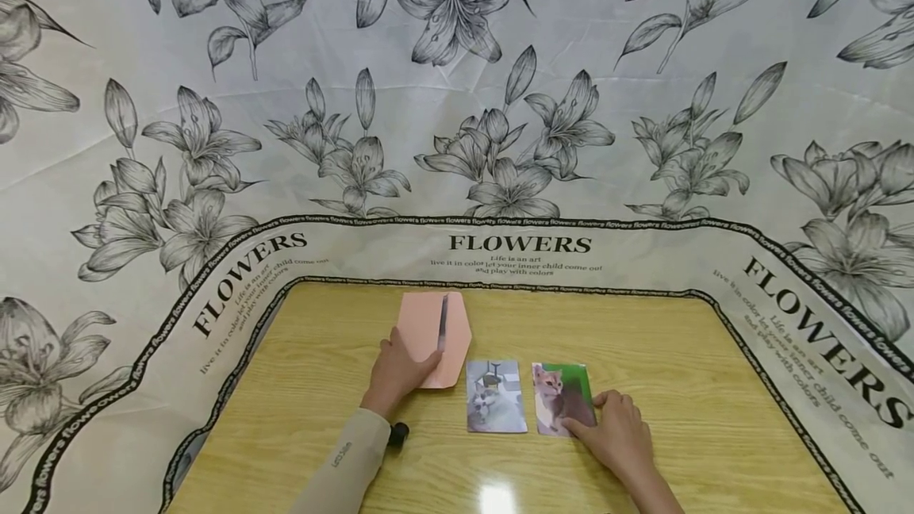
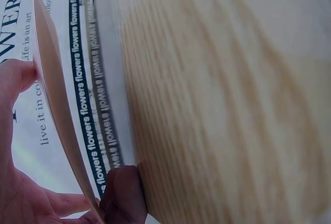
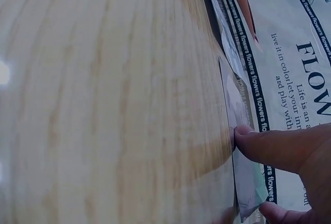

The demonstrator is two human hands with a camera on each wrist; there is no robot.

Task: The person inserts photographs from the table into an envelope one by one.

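Note:
My left hand (image 1: 401, 377) grips a pink envelope (image 1: 421, 327) by its near left part, the thumb lying across its face. A dark grey strip shows along a slit in the envelope. The left wrist view has the envelope (image 2: 59, 100) edge-on, between thumb and fingers. To its right a photo card of a white cat (image 1: 503, 411) lies on the table. Beside that is a photo card of an orange cat on green (image 1: 553, 391), pinched by my right hand (image 1: 623, 433) at its lower right. In the right wrist view the thumb (image 3: 269, 146) presses on this card's edge.
The wooden table (image 1: 300, 387) is bordered at the back and sides by a white cloth (image 1: 514, 260) printed with flowers and lettering. A small black object (image 1: 398, 435) sits by the left wrist, next to a beige sleeve (image 1: 350, 458).

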